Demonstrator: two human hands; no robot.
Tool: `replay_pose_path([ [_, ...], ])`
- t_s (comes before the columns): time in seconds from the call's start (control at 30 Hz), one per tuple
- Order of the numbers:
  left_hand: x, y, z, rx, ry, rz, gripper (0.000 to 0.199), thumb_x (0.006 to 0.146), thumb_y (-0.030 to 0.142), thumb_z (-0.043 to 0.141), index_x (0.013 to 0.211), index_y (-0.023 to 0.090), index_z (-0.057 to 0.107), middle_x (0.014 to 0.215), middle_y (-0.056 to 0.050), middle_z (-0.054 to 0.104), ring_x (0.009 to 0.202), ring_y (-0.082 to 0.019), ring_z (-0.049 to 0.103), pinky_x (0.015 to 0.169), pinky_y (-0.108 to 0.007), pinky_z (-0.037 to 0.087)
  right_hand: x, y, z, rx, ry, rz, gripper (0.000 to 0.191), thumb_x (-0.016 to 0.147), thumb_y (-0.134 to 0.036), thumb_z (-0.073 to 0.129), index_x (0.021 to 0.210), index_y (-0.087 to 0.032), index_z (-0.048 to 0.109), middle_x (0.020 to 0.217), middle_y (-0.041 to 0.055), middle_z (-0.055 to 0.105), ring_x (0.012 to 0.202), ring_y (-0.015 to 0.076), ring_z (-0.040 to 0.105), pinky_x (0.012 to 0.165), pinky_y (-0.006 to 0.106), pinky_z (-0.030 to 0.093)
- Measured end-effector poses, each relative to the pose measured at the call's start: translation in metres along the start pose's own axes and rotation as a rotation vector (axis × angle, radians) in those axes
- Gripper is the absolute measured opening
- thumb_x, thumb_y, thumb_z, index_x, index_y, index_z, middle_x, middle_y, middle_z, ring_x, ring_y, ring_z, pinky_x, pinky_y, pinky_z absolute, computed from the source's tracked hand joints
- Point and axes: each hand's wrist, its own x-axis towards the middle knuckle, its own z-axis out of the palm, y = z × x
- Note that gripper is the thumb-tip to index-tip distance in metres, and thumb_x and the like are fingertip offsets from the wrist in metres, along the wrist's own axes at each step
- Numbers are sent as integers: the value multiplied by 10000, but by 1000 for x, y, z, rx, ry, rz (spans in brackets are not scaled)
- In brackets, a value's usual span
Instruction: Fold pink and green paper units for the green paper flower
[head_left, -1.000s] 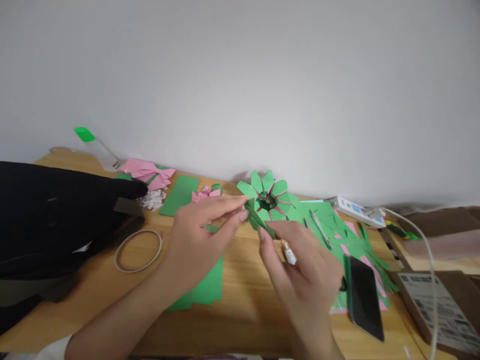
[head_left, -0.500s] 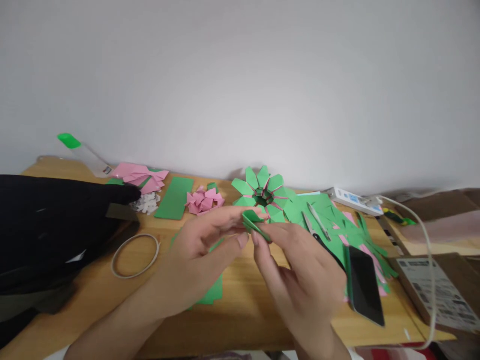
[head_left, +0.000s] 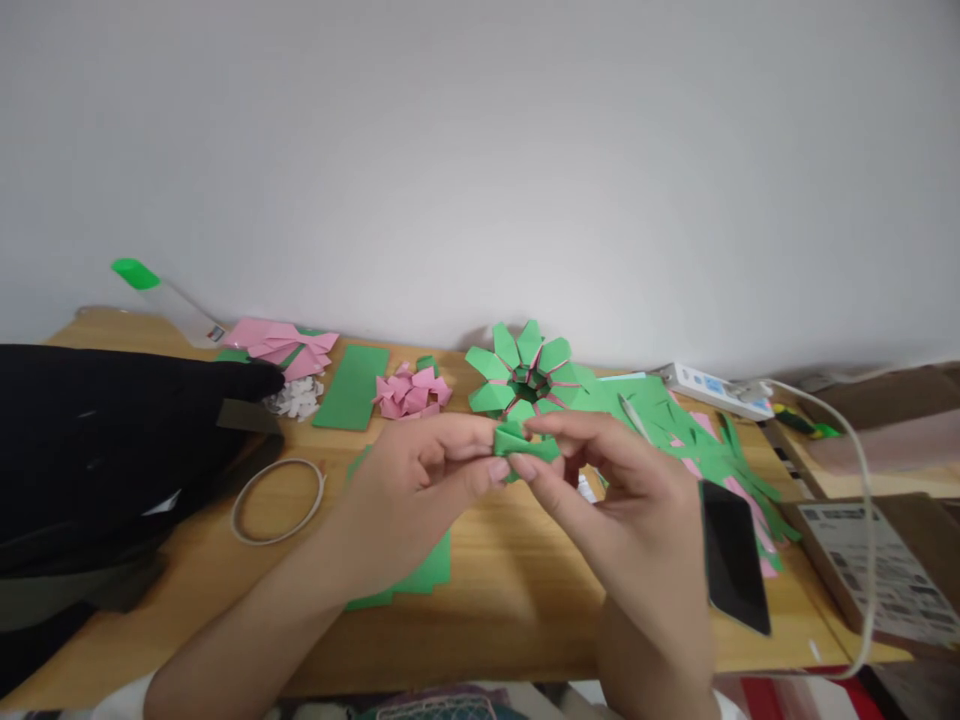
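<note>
A small folded piece of green paper (head_left: 517,442) is held between both hands over the middle of the table. My left hand (head_left: 420,490) pinches its left end between thumb and fingers. On the other side, my right hand (head_left: 626,500) grips the right end with thumb and forefinger. Just behind them stands a green paper flower (head_left: 555,360) with pink edges around its centre. Green paper sheets (head_left: 427,570) lie partly hidden under my left hand. A heap of folded pink paper pieces (head_left: 412,392) sits behind that hand.
A black bag (head_left: 112,450) takes up the left side, beside a cream ring (head_left: 240,510). To the right are green paper scraps (head_left: 667,420), a phone (head_left: 736,560), a power strip (head_left: 712,388) with a white cable, and a cardboard box (head_left: 877,570). A wall stands behind.
The green paper has turned from tilted to nearly level, showing a broader folded face. My right hand has shifted slightly right and its fingers have changed their hold.
</note>
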Motion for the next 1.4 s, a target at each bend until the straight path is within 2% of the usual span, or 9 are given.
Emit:
replay_pose_path([
  [0.27,-4,-1,1,-43,115,-74,354,835,214,665,1185,261,668,768,30,771,741,-132,728,628,-175,550,7,8,-2,224,-82,148,33,819,-239,727,818,-229,695,643,-43,550,584,89,487,527,220,411],
  [0.4,-5,0,0,-16,76,-44,242,860,204,649,1081,282,708,918,33,792,803,-112,736,713,-165,562,7,12,-3,348,-136,194,108,848,-235,698,742,-228,682,626,-44,510,593,91,459,544,233,375],
  [0.5,-5,1,2,82,97,-20,189,871,204,628,1011,287,725,926,41,791,818,-111,737,640,-135,541,6,13,-2,365,-141,212,136,837,-220,709,709,-223,665,610,-53,494,585,84,446,550,230,362],
  [0.63,-4,2,2,180,219,18,39,814,231,687,797,228,722,757,33,763,710,-124,718,586,-158,530,7,13,-1,343,-163,220,173,822,-211,719,671,-206,634,584,-64,465,565,71,418,536,221,338],
  [0.73,-4,2,-1,201,241,21,119,798,252,696,686,210,695,630,30,710,603,-129,671,523,-189,498,8,13,-2,333,-188,220,195,824,-228,713,653,-193,624,570,-61,467,554,71,418,530,223,342],
  [0.87,-4,1,-5,200,214,17,172,813,271,685,653,207,676,597,24,679,555,-129,625,467,-209,436,11,12,-1,381,-179,231,148,792,-225,729,668,-192,655,567,-48,507,550,84,450,514,229,364],
  [1.07,0,-1,-3,89,225,12,127,795,254,718,689,195,683,648,14,710,604,-130,655,525,-206,488,12,12,1,492,-153,290,94,769,-224,754,701,-202,693,582,-43,536,524,79,447,488,222,375],
  [1.13,3,0,-2,33,226,1,106,779,240,725,694,189,690,651,14,720,585,-121,652,532,-201,508,10,13,1,477,-120,250,22,793,-217,735,779,-220,719,620,-34,566,555,89,482,517,232,408],
  [1.4,3,4,0,-55,232,-45,68,748,199,737,694,185,699,632,22,723,555,-106,652,510,-173,514,7,11,-2,236,-69,6,217,824,-134,709,983,-279,736,822,-3,706,742,129,613,691,290,514],
])
